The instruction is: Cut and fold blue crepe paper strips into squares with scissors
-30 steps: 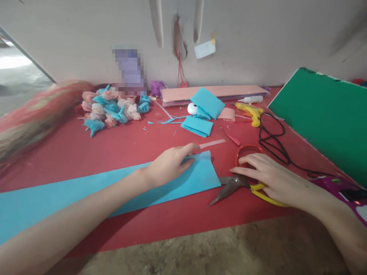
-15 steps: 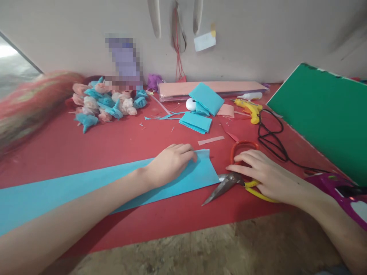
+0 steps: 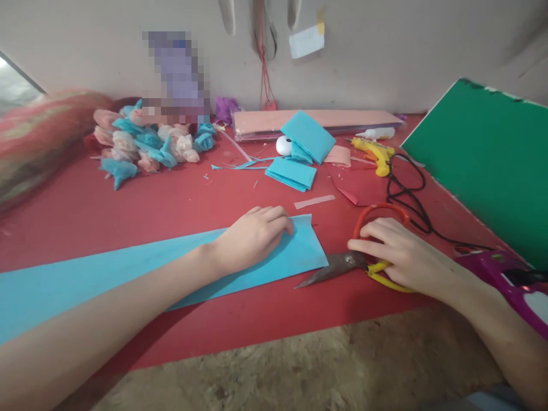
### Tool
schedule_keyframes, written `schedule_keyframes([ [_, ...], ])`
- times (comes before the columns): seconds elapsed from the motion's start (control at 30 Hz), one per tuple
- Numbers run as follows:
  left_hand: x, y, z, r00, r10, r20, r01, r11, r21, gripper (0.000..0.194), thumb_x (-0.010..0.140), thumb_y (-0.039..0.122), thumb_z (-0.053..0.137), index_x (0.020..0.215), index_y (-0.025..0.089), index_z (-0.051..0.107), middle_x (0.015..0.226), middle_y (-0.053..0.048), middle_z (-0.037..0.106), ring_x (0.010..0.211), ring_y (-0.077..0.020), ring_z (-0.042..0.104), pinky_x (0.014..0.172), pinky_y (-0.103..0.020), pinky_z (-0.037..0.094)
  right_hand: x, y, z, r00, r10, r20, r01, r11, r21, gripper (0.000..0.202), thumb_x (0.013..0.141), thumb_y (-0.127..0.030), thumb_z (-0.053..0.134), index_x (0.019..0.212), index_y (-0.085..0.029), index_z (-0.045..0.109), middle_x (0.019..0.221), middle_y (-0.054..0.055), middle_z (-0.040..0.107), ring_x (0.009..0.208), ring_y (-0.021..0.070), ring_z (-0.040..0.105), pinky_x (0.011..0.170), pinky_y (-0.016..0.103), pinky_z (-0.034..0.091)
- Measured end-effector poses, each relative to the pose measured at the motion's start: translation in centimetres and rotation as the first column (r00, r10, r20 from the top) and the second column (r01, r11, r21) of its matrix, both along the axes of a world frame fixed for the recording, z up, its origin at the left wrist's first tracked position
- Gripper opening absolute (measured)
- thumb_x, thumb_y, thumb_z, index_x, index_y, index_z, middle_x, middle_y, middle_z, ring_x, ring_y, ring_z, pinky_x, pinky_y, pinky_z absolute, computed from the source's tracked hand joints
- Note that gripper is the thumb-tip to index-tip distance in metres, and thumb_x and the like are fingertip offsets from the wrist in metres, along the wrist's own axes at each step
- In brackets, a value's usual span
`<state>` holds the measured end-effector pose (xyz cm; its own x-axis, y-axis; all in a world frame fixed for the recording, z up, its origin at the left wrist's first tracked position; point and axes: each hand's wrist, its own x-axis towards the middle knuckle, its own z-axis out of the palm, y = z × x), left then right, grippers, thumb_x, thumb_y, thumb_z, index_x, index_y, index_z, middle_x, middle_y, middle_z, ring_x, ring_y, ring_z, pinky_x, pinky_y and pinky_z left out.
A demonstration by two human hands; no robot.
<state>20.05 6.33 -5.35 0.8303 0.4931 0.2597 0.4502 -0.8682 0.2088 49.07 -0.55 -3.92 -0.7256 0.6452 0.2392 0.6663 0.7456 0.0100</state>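
Observation:
A long folded strip of blue crepe paper (image 3: 299, 251) lies slantwise across the red tabletop. My left hand (image 3: 257, 237) is on its right part, fingers bent and pressed together, holding it down; the fingertips are partly hidden. Just past the paper's right end, my right hand (image 3: 389, 248) grips the scissors (image 3: 338, 269), which have one red and one yellow handle loop. The dark blades point left, close together, beside and partly beneath the paper's lower right corner.
Beyond the hands are blue folded paper pieces (image 3: 293, 173), a yellow glue gun (image 3: 377, 154) with a black cord, and pink paper strips (image 3: 314, 201). Crepe flowers (image 3: 148, 140) sit at back left. A green board (image 3: 483, 165) and purple device (image 3: 492, 279) are at right.
The scissors have turned and their blades have come closer together, with the handles moved slightly right. My left hand has stayed on the blue paper. The whole view has shifted a little.

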Motion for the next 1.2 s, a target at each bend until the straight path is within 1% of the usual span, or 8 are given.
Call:
schedule_keyframes([
  [0.17,0.1,0.0,-0.1,1.000,0.006,-0.011,-0.006,1.000,0.008,0.025,0.094,0.013,0.032,0.097,0.015,0.057,0.095,-0.007,0.060,0.083,-0.0174,0.058,0.073,-0.029,0.042,0.2,-0.1,0.1,0.999,0.037,-0.011,-0.036,0.998,0.056,0.049,0.062,0.007,0.038,0.098,-0.017,0.061,0.082,0.006,0.057,0.077,0.0193,0.050,0.071,0.031,0.041],
  [0.3,0.1,0.0,-0.1,1.000,0.002,-0.001,-0.002,1.000,0.019,0.023,0.094,0.013,0.034,0.096,0.015,0.057,0.094,-0.007,0.060,0.083,-0.0176,0.058,0.073,-0.029,0.042,0.4,-0.3,0.2,0.998,0.049,0.032,-0.051,0.995,0.081,0.047,0.064,0.006,0.037,0.099,-0.016,0.058,0.079,0.005,0.055,0.074,0.0193,0.047,0.070,0.031,0.039],
  [0.47,0.0,0.0,-0.1,1.000,0.003,0.015,-0.003,1.000,0.015,0.023,0.093,0.011,0.034,0.094,0.014,0.057,0.094,-0.008,0.060,0.082,-0.0177,0.058,0.072,-0.029,0.043,0.1,-0.7,-0.1,0.991,-0.065,0.115,0.060,0.997,0.049,0.048,0.064,0.002,0.040,0.106,-0.017,0.056,0.086,0.008,0.054,0.077,0.0216,0.047,0.070,0.033,0.037],
  [0.53,0.0,0.0,-0.2,1.000,0.004,0.014,-0.004,1.000,0.014,0.024,0.093,0.012,0.034,0.094,0.014,0.057,0.094,-0.008,0.060,0.082,-0.0177,0.058,0.073,-0.029,0.043,-0.1,-0.8,0.0,0.988,-0.080,0.130,0.078,0.997,0.022,0.051,0.063,0.001,0.040,0.107,-0.017,0.056,0.087,0.008,0.055,0.078,0.0218,0.048,0.071,0.034,0.037],
  [0.7,0.1,0.1,-0.3,1.000,0.004,0.005,-0.004,0.999,0.037,0.024,0.092,0.012,0.034,0.096,0.014,0.057,0.094,-0.007,0.060,0.081,-0.0176,0.057,0.073,-0.030,0.043,-1.0,-0.7,0.4,0.993,-0.044,0.108,0.052,0.996,-0.072,0.055,0.056,0.001,0.042,0.105,-0.019,0.057,0.089,0.007,0.055,0.078,0.0218,0.048,0.071,0.034,0.036],
  [0.77,0.1,0.1,-0.4,1.000,0.002,0.006,-0.002,0.999,0.047,0.023,0.092,0.011,0.035,0.096,0.015,0.057,0.093,-0.007,0.060,0.081,-0.0174,0.057,0.072,-0.029,0.043,-1.4,-0.7,0.5,0.994,-0.039,0.106,0.047,0.996,-0.078,0.056,0.056,0.002,0.041,0.105,-0.019,0.058,0.088,0.007,0.055,0.078,0.0215,0.047,0.071,0.033,0.036],
  [1.07,0.1,0.0,-0.3,1.000,-0.006,0.004,0.006,0.999,0.042,0.024,0.092,0.010,0.034,0.096,0.015,0.057,0.095,-0.007,0.060,0.082,-0.0174,0.058,0.072,-0.029,0.042,-2.0,-0.2,0.4,0.994,0.011,0.113,-0.008,1.000,-0.027,0.053,0.052,0.002,0.041,0.096,-0.018,0.061,0.085,0.007,0.057,0.076,0.0216,0.045,0.072,0.033,0.035],
  [1.2,0.1,0.0,-0.4,1.000,0.000,-0.011,0.000,0.999,0.042,0.025,0.091,0.010,0.033,0.097,0.015,0.057,0.096,-0.007,0.060,0.083,-0.0173,0.058,0.073,-0.029,0.042,-1.6,-0.2,0.4,0.993,0.058,0.105,-0.062,0.997,0.038,0.045,0.056,0.002,0.041,0.091,-0.018,0.062,0.077,0.006,0.056,0.072,0.0208,0.044,0.070,0.032,0.035],
])
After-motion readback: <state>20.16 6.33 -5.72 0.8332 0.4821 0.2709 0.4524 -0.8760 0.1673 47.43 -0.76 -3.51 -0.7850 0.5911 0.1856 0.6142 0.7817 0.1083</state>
